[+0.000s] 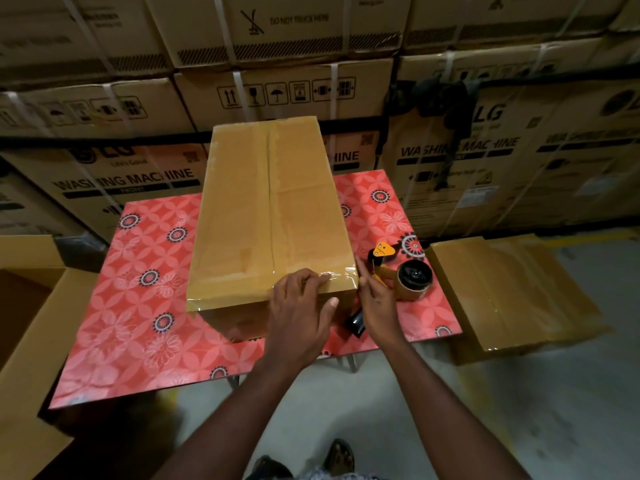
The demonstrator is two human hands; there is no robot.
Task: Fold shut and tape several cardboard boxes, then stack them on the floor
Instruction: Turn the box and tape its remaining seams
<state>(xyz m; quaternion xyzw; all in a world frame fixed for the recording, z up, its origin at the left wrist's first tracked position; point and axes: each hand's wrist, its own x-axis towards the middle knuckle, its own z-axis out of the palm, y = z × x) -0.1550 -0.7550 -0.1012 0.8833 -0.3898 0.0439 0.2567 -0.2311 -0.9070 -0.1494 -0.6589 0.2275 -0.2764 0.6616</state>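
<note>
A tall cardboard box (270, 209) stands on the red flowered table (138, 289), its top flaps folded shut with clear tape along the middle seam and the near edge. My left hand (298, 306) lies over the box's near edge, fingers pressing the tape there. My right hand (375, 303) touches the box's near right corner with straight fingers. A tape dispenser (401, 271) with an orange guard and a brown roll lies on the table just right of that hand.
A taped box (512, 296) sits on the floor to the right of the table. An open box (31, 306) stands at the left. Stacked washing machine cartons (485, 150) wall off the back. My sandalled foot (339, 457) shows below on the grey floor.
</note>
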